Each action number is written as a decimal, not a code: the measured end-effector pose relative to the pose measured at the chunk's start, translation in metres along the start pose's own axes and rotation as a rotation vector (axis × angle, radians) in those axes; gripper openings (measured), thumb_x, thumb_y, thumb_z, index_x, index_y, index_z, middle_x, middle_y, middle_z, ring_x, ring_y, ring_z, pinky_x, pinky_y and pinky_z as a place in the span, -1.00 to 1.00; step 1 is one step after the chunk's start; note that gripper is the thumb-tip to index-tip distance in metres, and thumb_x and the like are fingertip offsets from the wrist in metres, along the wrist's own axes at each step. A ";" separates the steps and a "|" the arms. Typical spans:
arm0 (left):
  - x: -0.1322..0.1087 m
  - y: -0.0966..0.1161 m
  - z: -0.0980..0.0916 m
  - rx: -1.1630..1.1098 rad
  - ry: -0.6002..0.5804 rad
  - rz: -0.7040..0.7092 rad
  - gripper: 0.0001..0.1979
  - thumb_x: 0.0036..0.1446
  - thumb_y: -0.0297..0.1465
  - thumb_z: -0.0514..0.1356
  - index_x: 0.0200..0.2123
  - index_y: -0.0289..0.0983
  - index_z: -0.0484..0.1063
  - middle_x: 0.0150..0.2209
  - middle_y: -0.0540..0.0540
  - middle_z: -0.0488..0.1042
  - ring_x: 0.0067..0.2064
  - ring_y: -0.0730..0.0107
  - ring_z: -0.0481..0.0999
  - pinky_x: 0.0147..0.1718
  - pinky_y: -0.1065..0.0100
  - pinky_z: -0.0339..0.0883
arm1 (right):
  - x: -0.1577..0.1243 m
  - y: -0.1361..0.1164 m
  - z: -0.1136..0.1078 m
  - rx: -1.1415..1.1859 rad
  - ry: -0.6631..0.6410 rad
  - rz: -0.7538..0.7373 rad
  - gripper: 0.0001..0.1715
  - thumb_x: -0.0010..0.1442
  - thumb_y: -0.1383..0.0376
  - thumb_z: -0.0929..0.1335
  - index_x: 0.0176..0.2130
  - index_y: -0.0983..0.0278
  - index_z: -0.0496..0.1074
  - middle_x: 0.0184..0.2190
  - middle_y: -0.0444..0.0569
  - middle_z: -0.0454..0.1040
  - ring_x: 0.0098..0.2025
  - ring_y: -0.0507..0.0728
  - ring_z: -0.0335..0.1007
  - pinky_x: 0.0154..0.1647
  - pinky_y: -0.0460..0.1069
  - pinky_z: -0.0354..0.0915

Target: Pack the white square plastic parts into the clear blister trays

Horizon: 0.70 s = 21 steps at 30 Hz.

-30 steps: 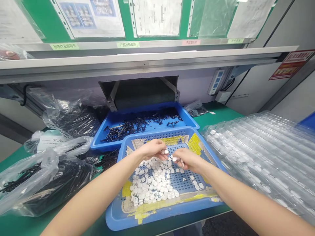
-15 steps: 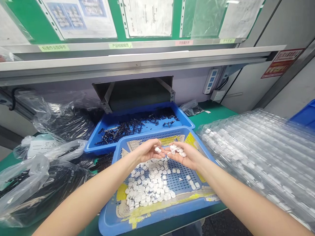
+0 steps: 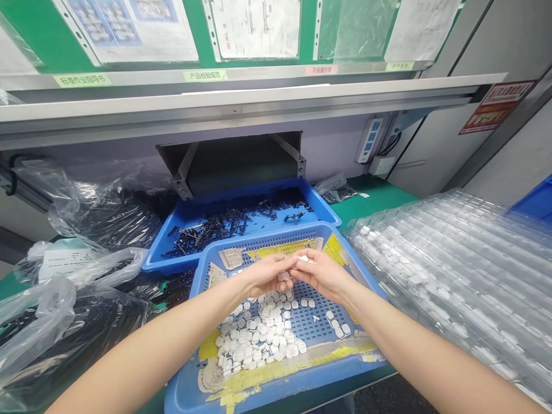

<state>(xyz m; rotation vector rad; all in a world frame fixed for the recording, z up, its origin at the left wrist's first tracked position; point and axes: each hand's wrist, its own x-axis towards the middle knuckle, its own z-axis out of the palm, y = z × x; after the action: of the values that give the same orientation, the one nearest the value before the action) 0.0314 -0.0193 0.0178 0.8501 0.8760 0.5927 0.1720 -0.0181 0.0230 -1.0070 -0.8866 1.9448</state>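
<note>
My left hand (image 3: 271,276) and my right hand (image 3: 317,271) meet above the far half of a blue perforated basket (image 3: 345,357). Small white square caps (image 3: 305,259) show in the cupped fingers of my right hand. The left fingers are closed on another white cap (image 3: 284,276), and its thumb reaches over to the right hand. Both sets of fingertips touch, so part of what they hold is hidden. Below them a heap of the same white caps (image 3: 254,339) lies in the basket, mostly at its near left, with a few loose ones at the right.
Behind stands a blue tray (image 3: 267,221) of black plastic parts, under a dark chute opening (image 3: 241,164). Stacked clear blister trays (image 3: 457,276) holding white caps fill the right. Plastic bags of black parts (image 3: 86,333) crowd the left. A power strip (image 3: 370,141) hangs on the wall.
My hands have come together; the left fingers now overlap the right. The right hand has curled more around its white caps. The view has shifted slightly.
</note>
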 end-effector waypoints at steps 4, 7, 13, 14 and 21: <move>0.002 -0.001 -0.001 -0.033 -0.020 0.001 -0.73 0.00 -0.22 0.10 -0.36 -0.34 0.28 -0.52 -0.03 0.32 -0.57 0.60 0.37 -0.74 0.67 0.13 | 0.003 0.001 -0.003 -0.085 0.035 -0.028 -0.81 -0.15 0.51 0.34 -0.44 0.37 0.29 -0.56 -0.14 0.36 -0.54 -0.10 0.32 -0.41 -0.20 0.32; 0.002 -0.001 0.000 -0.043 0.010 -0.006 -0.79 0.04 -0.29 0.07 -0.41 -0.36 0.29 -0.52 -0.05 0.35 -0.56 0.57 0.40 -0.71 0.66 0.20 | 0.002 0.000 -0.003 -0.162 0.040 -0.034 -0.75 -0.19 0.52 0.35 -0.40 0.36 0.29 -0.55 -0.16 0.35 -0.52 -0.09 0.33 -0.41 -0.18 0.33; 0.001 0.001 0.003 -0.052 0.160 0.013 -0.84 0.11 -0.45 0.00 -0.41 -0.40 0.33 -0.57 -0.06 0.37 -0.60 0.63 0.38 -0.63 0.66 0.28 | -0.002 -0.003 0.001 -0.177 0.055 -0.005 -0.62 -0.17 0.58 0.29 -0.27 0.35 0.27 -0.47 -0.13 0.37 -0.47 -0.07 0.35 -0.35 -0.17 0.33; 0.001 0.002 0.003 -0.053 0.169 0.028 -0.84 0.11 -0.46 0.00 -0.40 -0.40 0.34 -0.57 -0.06 0.37 -0.61 0.65 0.36 -0.62 0.66 0.28 | -0.002 -0.003 0.001 -0.144 0.063 -0.002 -0.62 -0.16 0.59 0.27 -0.27 0.35 0.26 -0.45 -0.12 0.37 -0.45 -0.07 0.36 -0.31 -0.16 0.33; 0.002 0.005 -0.002 -0.019 0.218 0.119 -0.83 0.09 -0.49 0.00 -0.31 -0.37 0.38 -0.58 -0.02 0.34 -0.64 0.69 0.29 -0.67 0.66 0.24 | -0.001 -0.005 0.000 0.033 0.059 -0.003 -0.64 -0.12 0.61 0.21 -0.26 0.38 0.26 -0.29 0.04 0.39 -0.30 0.02 0.38 -0.16 -0.09 0.30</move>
<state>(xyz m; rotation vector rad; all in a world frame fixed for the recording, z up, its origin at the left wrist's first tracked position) 0.0301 -0.0145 0.0200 0.8348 1.0201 0.8079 0.1742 -0.0162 0.0276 -1.0385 -0.8198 1.9112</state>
